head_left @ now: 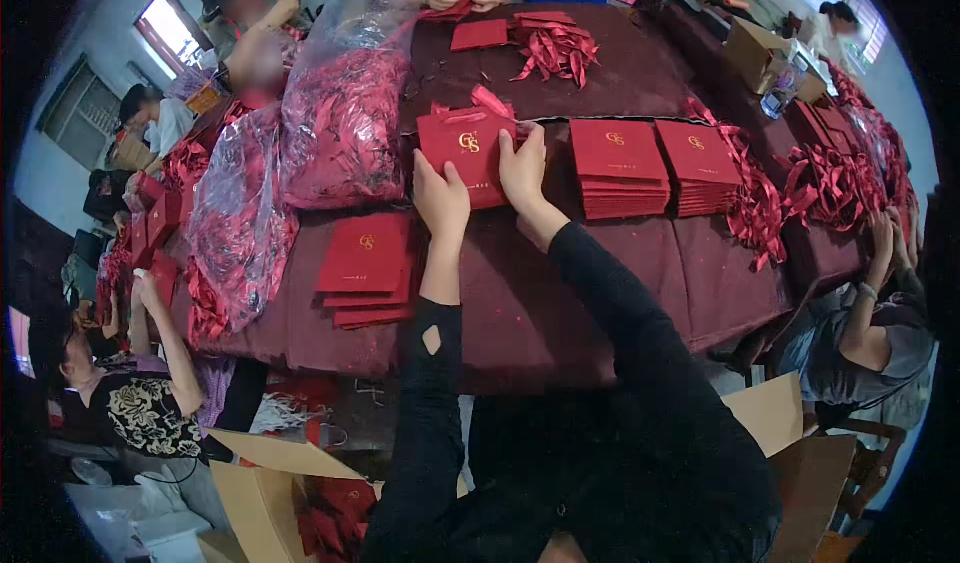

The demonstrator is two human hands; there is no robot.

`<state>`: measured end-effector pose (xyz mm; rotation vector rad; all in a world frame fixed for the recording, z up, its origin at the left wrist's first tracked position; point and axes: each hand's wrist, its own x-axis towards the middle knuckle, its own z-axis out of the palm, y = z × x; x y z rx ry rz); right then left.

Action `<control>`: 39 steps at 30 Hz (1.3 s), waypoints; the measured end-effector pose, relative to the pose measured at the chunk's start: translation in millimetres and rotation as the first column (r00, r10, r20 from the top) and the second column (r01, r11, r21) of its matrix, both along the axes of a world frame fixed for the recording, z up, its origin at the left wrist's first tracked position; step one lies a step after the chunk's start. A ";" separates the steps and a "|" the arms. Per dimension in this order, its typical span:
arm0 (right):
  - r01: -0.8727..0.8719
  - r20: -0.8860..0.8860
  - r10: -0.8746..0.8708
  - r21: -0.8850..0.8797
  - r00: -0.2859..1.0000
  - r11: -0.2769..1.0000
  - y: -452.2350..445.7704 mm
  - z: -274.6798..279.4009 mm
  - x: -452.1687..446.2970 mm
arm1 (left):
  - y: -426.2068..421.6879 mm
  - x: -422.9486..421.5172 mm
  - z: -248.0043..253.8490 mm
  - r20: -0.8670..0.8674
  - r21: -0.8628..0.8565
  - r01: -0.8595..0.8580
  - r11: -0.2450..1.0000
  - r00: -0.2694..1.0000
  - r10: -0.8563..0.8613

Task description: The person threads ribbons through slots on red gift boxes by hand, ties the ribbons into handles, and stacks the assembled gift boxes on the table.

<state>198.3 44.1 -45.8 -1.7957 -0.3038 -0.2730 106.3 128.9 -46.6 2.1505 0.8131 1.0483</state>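
Observation:
Both of my hands are around a flat red gift bag (pixel 465 153) with a gold monogram, and a red ribbon (pixel 490 101) lies across its top edge. My left hand (pixel 443 201) grips its left side, thumb on the front. On the right side, my right hand (pixel 523 171) has its fingers closed on the upper edge. Two stacks of similar red bags (pixel 617 153) stand to the right, beside a heap of loose red ribbons (pixel 755 208). A smaller, uneven pile of red bags (pixel 365 258) lies to the left of my left forearm.
Clear plastic sacks (pixel 345 123) full of red ribbons stand at left on the dark red tablecloth (pixel 520 313). Across the table, a person's hands (pixel 465 0) hold a red piece. Other people work at both sides. An open carton (pixel 255 503) with red bags sits below.

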 end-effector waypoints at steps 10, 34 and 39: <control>-0.251 -0.021 0.264 0.250 0.964 0.935 -9.5 2.3 -5.1 | -9.6 -0.1 -2.6 0.049 0.001 -0.084 0.997 0.995 0.083; -0.621 0.139 0.663 -0.253 0.735 0.742 -28.6 39.3 -130.9 | -29.3 -140.6 43.0 -0.748 0.196 -0.222 0.955 0.596 0.292; -0.856 -0.472 0.785 0.111 0.402 0.505 -10.5 -10.5 -105.7 | -47.7 -144.2 38.8 -0.619 0.188 -0.234 0.954 0.725 0.300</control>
